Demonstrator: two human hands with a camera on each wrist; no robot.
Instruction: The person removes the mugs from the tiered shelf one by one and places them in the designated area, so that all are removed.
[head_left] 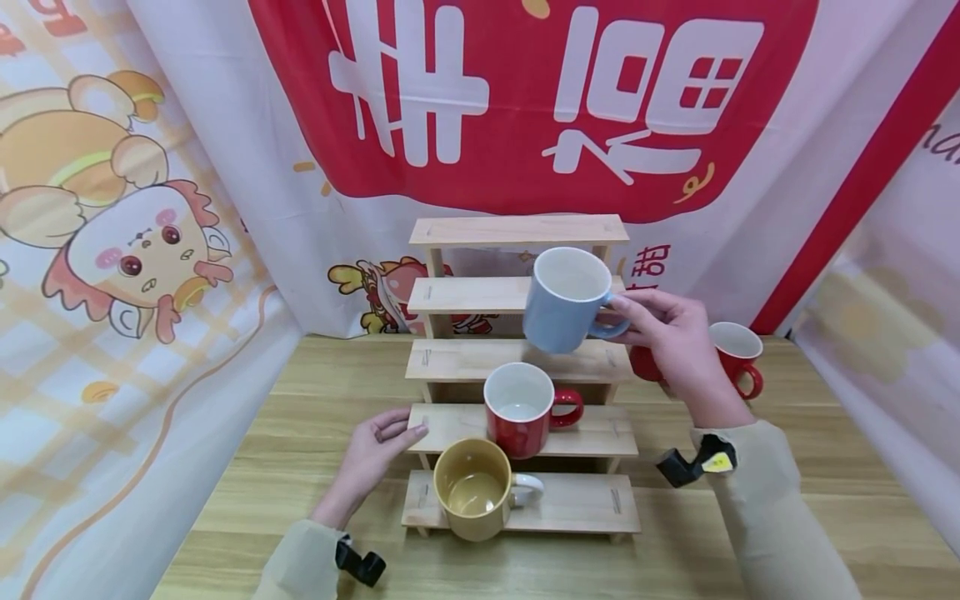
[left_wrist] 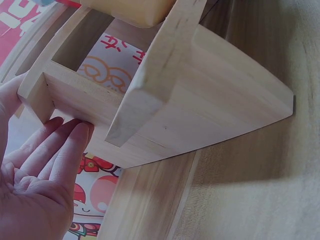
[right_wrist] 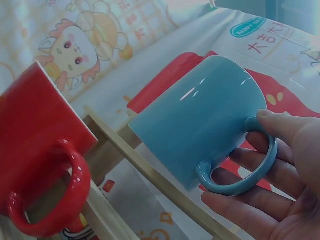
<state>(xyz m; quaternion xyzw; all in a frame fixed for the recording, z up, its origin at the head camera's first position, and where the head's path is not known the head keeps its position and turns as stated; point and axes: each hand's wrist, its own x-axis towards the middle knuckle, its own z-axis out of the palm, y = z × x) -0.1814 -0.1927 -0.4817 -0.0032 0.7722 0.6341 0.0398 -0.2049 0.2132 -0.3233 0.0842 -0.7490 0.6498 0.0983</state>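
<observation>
My right hand [head_left: 678, 346] pinches the handle of a light blue mug [head_left: 564, 308], white inside, over the middle step of a wooden stepped rack [head_left: 577, 500]. Whether the mug's base touches the wood I cannot tell. In the right wrist view the blue mug [right_wrist: 200, 115] leans, thumb and fingers at its handle. A red mug [head_left: 517, 435] stands one step lower, handle to the right. On the lowest step sits a yellow mug [head_left: 476, 527] with a white handle. My left hand [head_left: 375, 446] grips that second step's left end, thumb above and fingers underneath.
Right of the rack, a red mug [head_left: 731, 360] stands on the wood-grain table [head_left: 300, 467]; another red thing [head_left: 645, 363] is partly hidden behind my right hand. Printed cloth [head_left: 525, 179] hangs behind the rack and along both sides.
</observation>
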